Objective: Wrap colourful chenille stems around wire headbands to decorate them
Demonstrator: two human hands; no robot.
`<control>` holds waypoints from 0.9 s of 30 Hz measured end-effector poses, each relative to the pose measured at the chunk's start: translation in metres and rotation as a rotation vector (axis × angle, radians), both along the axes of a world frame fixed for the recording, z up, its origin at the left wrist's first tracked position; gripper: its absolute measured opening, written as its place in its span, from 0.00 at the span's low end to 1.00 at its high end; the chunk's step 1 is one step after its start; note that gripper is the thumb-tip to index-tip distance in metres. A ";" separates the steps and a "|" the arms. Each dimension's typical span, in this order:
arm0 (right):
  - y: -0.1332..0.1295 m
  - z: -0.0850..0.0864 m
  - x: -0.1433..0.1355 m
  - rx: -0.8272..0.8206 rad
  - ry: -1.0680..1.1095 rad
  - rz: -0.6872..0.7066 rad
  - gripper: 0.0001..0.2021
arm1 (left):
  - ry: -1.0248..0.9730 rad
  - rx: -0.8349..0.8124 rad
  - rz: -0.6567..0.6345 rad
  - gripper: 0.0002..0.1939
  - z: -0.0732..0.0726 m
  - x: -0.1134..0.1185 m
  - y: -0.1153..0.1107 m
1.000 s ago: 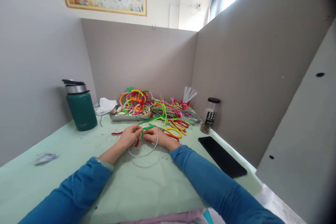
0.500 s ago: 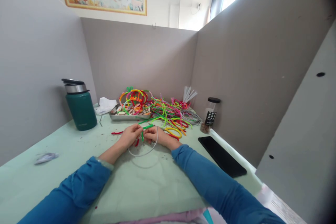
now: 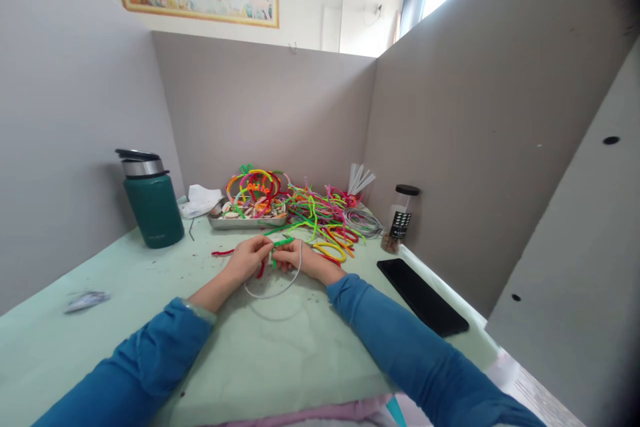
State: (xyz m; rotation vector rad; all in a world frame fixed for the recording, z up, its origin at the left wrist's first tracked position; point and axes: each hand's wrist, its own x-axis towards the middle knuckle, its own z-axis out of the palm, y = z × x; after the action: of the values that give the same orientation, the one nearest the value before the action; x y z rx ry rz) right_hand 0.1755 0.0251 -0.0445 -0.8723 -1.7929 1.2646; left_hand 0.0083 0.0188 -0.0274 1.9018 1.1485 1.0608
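My left hand [image 3: 249, 258] has its fingers pinched around the work in the middle of the table. Close beside it on the right, my right hand [image 3: 299, 258] pinches a green fuzzy stem [image 3: 283, 241], whose short end hangs between the hands. A thin pale hoop [image 3: 273, 296] curves below both hands and passes over the right one. Red fuzzy stem [image 3: 223, 253] sticks out left of my left hand, and a red end shows below its fingertips. The fingers hide where stem and hoop meet.
Behind the hands stand a metal tray [image 3: 247, 222] of wooden pieces and colourful hoops, and a heap of fuzzy stems [image 3: 315, 210]. A green bottle [image 3: 153, 210] is at left; a clear jar [image 3: 400, 219] and black phone-like slab [image 3: 423, 297] are at right. Grey partitions surround the table.
The hanging green end has shifted slightly right and is now more covered by my right fingers. Both hands stay almost in place.
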 end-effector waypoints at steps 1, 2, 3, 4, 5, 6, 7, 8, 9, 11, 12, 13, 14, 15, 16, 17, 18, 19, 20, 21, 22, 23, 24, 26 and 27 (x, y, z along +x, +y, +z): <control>-0.001 0.001 0.001 -0.008 0.003 0.004 0.15 | -0.002 0.003 -0.001 0.16 0.000 0.000 0.000; -0.001 0.001 0.001 -0.013 0.006 0.012 0.15 | -0.005 0.008 -0.002 0.16 0.000 0.000 0.001; -0.001 0.002 0.002 -0.017 0.011 0.020 0.15 | -0.005 0.017 -0.002 0.16 -0.001 0.000 0.001; -0.002 0.002 0.003 -0.019 0.017 0.028 0.15 | -0.001 0.026 -0.002 0.16 -0.001 0.000 0.001; -0.002 0.002 0.003 -0.024 0.025 0.032 0.16 | 0.007 0.037 -0.002 0.16 0.000 0.000 0.001; -0.002 0.003 0.004 -0.029 0.034 0.034 0.16 | 0.018 0.047 -0.001 0.16 0.000 0.000 0.001; -0.002 0.003 0.004 -0.033 0.043 0.034 0.16 | 0.030 0.059 0.000 0.15 0.000 0.000 0.001; -0.002 0.003 0.004 -0.037 0.052 0.034 0.16 | 0.042 0.072 -0.001 0.15 0.000 0.000 0.002; -0.002 0.003 0.005 -0.041 0.064 0.033 0.16 | 0.052 0.087 -0.004 0.15 0.000 -0.001 0.002; -0.003 0.003 0.005 -0.045 0.089 0.029 0.16 | 0.072 0.117 -0.014 0.15 -0.001 -0.002 0.004; -0.003 0.004 0.005 -0.047 0.101 0.027 0.17 | 0.084 0.129 -0.017 0.15 -0.002 -0.002 0.005; -0.004 0.004 0.005 -0.048 0.110 0.025 0.17 | 0.096 0.139 -0.017 0.15 -0.002 -0.002 0.005; -0.004 0.004 0.005 -0.048 0.115 0.025 0.17 | 0.109 0.147 -0.015 0.15 -0.003 -0.003 0.006; -0.004 0.004 0.005 -0.048 0.116 0.027 0.17 | 0.123 0.154 -0.013 0.15 -0.003 -0.003 0.006; -0.004 0.004 0.005 -0.048 0.116 0.030 0.17 | 0.134 0.163 -0.011 0.15 -0.003 -0.003 0.006; -0.004 0.005 0.006 -0.049 0.117 0.033 0.17 | 0.142 0.172 -0.011 0.15 -0.003 -0.003 0.006; -0.004 0.005 0.006 -0.051 0.118 0.035 0.17 | 0.149 0.183 -0.013 0.15 -0.003 -0.003 0.005; -0.004 0.005 0.006 -0.054 0.122 0.037 0.17 | 0.154 0.194 -0.016 0.15 -0.003 -0.003 0.005; -0.004 0.005 0.006 -0.057 0.127 0.038 0.17 | 0.160 0.204 -0.019 0.15 -0.003 -0.003 0.005; -0.004 0.005 0.006 -0.058 0.134 0.037 0.17 | 0.166 0.212 -0.020 0.15 -0.003 -0.003 0.004; -0.004 0.006 0.006 -0.059 0.140 0.038 0.17 | 0.173 0.221 -0.019 0.15 -0.003 -0.003 0.004; -0.004 0.006 0.006 -0.059 0.145 0.038 0.17 | 0.182 0.230 -0.017 0.16 -0.003 -0.003 0.005; -0.004 0.006 0.006 -0.058 0.149 0.038 0.17 | 0.191 0.241 -0.013 0.17 -0.004 -0.003 0.005; -0.004 0.006 0.006 -0.054 0.152 0.039 0.17 | 0.211 0.271 -0.005 0.18 -0.004 -0.003 0.005; -0.004 0.006 0.006 -0.053 0.152 0.040 0.17 | 0.228 0.293 -0.006 0.18 -0.004 -0.003 0.005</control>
State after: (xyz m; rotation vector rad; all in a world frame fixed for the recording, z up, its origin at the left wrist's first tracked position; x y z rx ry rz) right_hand 0.1819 0.0211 -0.0388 -0.7520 -1.6708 1.3722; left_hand 0.0050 0.0236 -0.0315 2.3021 1.1594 1.0772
